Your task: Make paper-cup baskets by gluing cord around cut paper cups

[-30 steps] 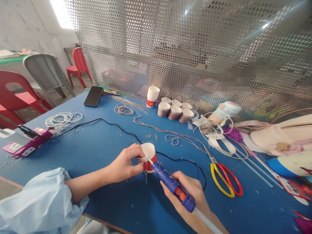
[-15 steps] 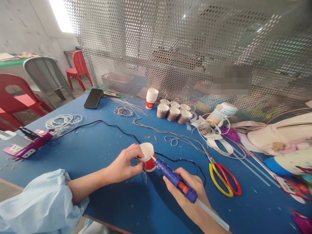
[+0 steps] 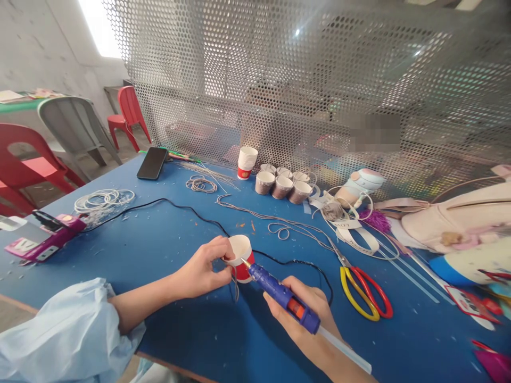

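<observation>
My left hand (image 3: 202, 270) is closed around a small red and white paper cup (image 3: 240, 255), tilted on the blue table (image 3: 167, 234), and pinches a thin grey cord against it. My right hand (image 3: 309, 319) grips a blue glue gun (image 3: 284, 297) whose metal tip touches the cup's rim. A clear glue stick (image 3: 345, 348) sticks out of the gun's back. The gun's black cable (image 3: 295, 261) curls behind the cup.
Yellow and red scissors (image 3: 361, 290) lie right of my hands. Further back stand a stack of paper cups (image 3: 246, 161), several cord-wrapped cups (image 3: 281, 183), cord coils (image 3: 200, 184) and a phone (image 3: 152, 162). A pink power strip (image 3: 43, 239) is at left. Bags lie at right.
The glue gun's tip has shifted slightly along the cup's rim and back. Both hands stay in nearly the same place.
</observation>
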Demonstrator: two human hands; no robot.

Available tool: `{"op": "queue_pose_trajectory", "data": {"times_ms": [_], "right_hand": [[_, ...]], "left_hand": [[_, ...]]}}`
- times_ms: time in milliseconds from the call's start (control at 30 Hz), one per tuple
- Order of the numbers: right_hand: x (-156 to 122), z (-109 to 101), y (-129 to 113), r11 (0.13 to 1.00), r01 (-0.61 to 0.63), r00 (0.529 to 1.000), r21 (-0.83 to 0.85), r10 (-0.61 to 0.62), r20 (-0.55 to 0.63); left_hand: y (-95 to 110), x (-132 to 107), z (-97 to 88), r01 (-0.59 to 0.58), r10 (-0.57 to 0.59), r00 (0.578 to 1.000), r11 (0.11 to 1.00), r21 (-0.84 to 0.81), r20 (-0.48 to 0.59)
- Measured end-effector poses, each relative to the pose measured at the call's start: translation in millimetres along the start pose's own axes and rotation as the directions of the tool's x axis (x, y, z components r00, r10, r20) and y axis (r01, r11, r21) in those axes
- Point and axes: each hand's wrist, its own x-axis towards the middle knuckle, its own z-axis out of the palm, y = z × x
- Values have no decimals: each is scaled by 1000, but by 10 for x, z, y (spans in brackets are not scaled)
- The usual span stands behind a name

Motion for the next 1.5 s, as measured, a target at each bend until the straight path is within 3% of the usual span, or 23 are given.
{"op": "queue_pose_trajectory", "data": {"times_ms": [367, 500, 700, 833, 1067, 1367, 1500], "right_hand": [[9, -3, -3, 994, -45, 998, 98, 48, -28], [50, -59, 42, 983, -134, 991, 125, 136, -6], [162, -115, 360, 930, -305, 925, 207, 341, -169], [321, -77, 611, 901, -402, 896, 163, 424, -136], [434, 16, 891, 904, -428, 899, 15, 428, -91], [301, -216, 859, 887, -449, 893, -108, 449, -26], [238, -333, 765, 875, -448, 894, -181, 439, -90]], "left_hand": [[-7, 5, -10, 6, -4, 999, 998, -65, 42], [-18, 5, -22, 37, -30, 997, 995, -97, 67], [-3, 5, -34, 64, -60, 997, 993, -103, 48], [-3, -5, -24, 59, -58, 998, 996, -65, 16], [-87, -1, -5, 58, -56, 994, 998, 13, -89], [-136, -1, 17, 77, -56, 984, 990, 121, -167], [-134, -8, 18, 67, -44, 983, 990, 127, -178]]}}
